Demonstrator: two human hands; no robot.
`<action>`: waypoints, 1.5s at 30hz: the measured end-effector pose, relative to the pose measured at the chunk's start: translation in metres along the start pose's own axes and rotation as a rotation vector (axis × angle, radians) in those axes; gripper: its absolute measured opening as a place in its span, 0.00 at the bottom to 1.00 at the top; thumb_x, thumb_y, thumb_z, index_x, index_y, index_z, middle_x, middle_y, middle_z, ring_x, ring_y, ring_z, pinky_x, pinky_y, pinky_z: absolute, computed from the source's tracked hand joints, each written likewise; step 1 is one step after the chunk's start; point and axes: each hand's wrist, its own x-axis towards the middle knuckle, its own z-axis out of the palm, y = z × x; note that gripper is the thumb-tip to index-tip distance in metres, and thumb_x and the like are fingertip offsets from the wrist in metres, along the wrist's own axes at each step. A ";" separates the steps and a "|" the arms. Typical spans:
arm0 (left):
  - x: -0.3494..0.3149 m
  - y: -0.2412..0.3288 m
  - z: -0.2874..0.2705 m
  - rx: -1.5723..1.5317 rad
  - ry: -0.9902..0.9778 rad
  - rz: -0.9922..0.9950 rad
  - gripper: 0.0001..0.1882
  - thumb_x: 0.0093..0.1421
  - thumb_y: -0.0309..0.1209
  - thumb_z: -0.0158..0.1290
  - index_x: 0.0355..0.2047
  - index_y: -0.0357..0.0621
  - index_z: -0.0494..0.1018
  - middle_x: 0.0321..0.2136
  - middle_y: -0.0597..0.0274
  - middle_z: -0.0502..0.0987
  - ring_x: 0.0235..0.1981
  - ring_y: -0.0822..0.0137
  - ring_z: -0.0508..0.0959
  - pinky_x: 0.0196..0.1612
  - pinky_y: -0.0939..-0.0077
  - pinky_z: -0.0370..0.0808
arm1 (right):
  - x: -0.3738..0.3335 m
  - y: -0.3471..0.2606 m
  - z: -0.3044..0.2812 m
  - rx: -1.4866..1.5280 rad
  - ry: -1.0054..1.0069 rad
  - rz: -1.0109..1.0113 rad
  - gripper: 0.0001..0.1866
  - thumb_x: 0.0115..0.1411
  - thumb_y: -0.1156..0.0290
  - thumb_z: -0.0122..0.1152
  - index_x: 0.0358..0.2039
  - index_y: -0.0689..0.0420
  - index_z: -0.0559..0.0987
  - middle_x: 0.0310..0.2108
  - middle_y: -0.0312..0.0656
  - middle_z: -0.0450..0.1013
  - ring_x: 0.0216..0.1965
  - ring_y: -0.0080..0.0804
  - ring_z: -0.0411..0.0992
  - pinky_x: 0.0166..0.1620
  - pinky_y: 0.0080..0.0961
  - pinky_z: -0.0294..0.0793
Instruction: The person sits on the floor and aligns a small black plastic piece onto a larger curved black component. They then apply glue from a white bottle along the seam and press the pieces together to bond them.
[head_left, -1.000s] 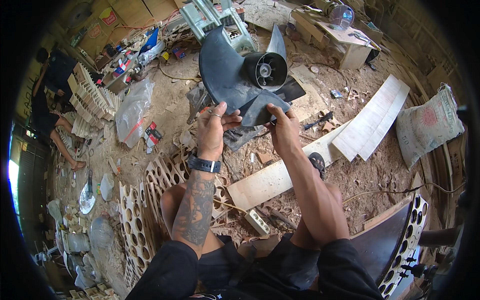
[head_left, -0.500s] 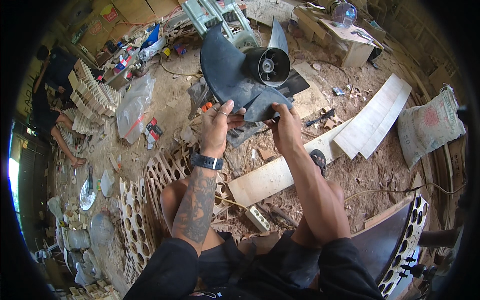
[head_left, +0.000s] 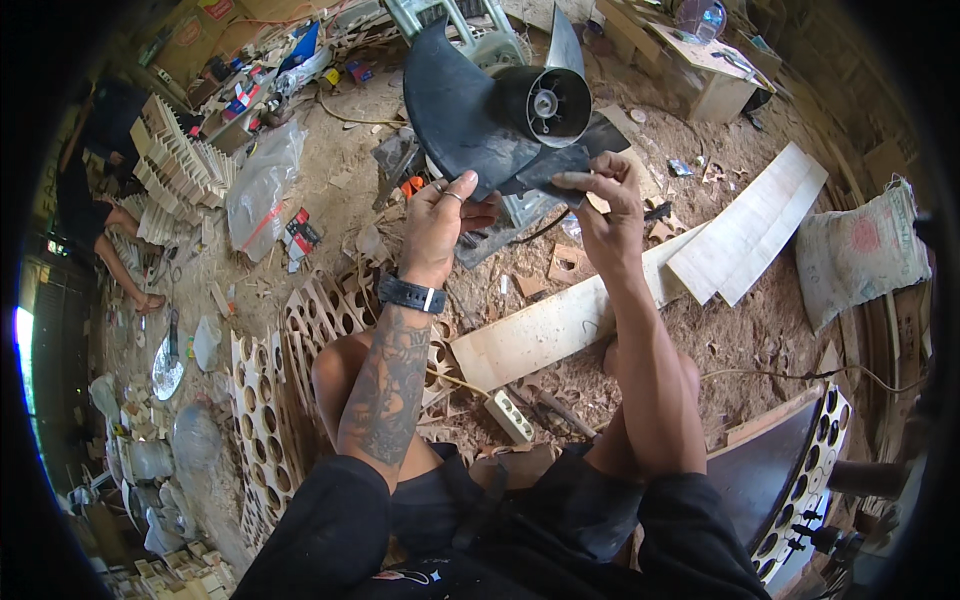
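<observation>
A black plastic fan (head_left: pixel 465 125) with broad curved blades and a round hollow hub (head_left: pixel 545 105) is held up in front of me. My left hand (head_left: pixel 440 215) is closed on the lower tip of its large left blade, thumb on top. At the lower right of the fan, my right hand (head_left: pixel 610 205) pinches the edge of a flat dark grey piece (head_left: pixel 553 168) just below the hub. Whether that piece is the fan's lower blade or a separate sheet, I cannot tell.
A pale green plastic chair (head_left: pixel 470 40) stands behind the fan. Long plywood strips (head_left: pixel 560 335), a white sack (head_left: pixel 862 255) and a power strip (head_left: pixel 510 415) lie on the dusty floor. Perforated wooden panels (head_left: pixel 265 420) lean by my left leg. Another person (head_left: pixel 100 180) is at the far left.
My right hand has shifted up and right, its fingers now raised above the grey piece's right edge. The fan has moved slightly right and up. My left hand still grips the blade.
</observation>
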 end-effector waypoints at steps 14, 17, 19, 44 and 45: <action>0.002 -0.007 0.000 -0.216 -0.092 -0.069 0.15 0.62 0.39 0.54 0.43 0.42 0.74 0.37 0.57 0.79 0.35 0.62 0.80 0.39 0.65 0.80 | -0.034 -0.012 0.031 -0.074 -0.006 -0.038 0.26 0.44 0.93 0.59 0.37 0.46 0.85 0.60 0.47 0.58 0.56 0.43 0.69 0.54 0.30 0.74; 0.000 -0.004 0.001 -0.244 -0.100 -0.090 0.15 0.60 0.36 0.56 0.43 0.41 0.73 0.38 0.59 0.79 0.35 0.64 0.80 0.40 0.67 0.79 | -0.037 -0.012 0.034 -0.074 0.000 -0.004 0.29 0.43 0.93 0.56 0.40 0.45 0.84 0.62 0.49 0.58 0.54 0.45 0.70 0.52 0.32 0.74; 0.000 -0.003 0.002 -0.240 -0.097 -0.062 0.14 0.59 0.34 0.57 0.43 0.41 0.74 0.37 0.60 0.79 0.35 0.66 0.80 0.39 0.69 0.79 | -0.038 -0.014 0.034 -0.100 -0.018 0.019 0.31 0.43 0.93 0.53 0.42 0.44 0.83 0.62 0.51 0.58 0.52 0.47 0.71 0.51 0.34 0.74; -0.001 -0.006 0.004 -0.076 -0.101 -0.072 0.13 0.57 0.31 0.59 0.41 0.41 0.75 0.35 0.62 0.80 0.33 0.69 0.81 0.37 0.74 0.80 | -0.015 -0.004 0.010 0.570 -0.078 0.731 0.13 0.61 0.70 0.59 0.43 0.63 0.77 0.30 0.33 0.73 0.27 0.18 0.68 0.32 0.16 0.67; -0.001 -0.006 0.004 -0.100 -0.096 -0.075 0.13 0.57 0.32 0.59 0.40 0.40 0.75 0.35 0.62 0.80 0.33 0.68 0.81 0.37 0.74 0.80 | -0.015 -0.004 0.011 0.559 -0.057 0.729 0.12 0.61 0.70 0.59 0.42 0.62 0.78 0.28 0.32 0.72 0.26 0.18 0.67 0.30 0.16 0.66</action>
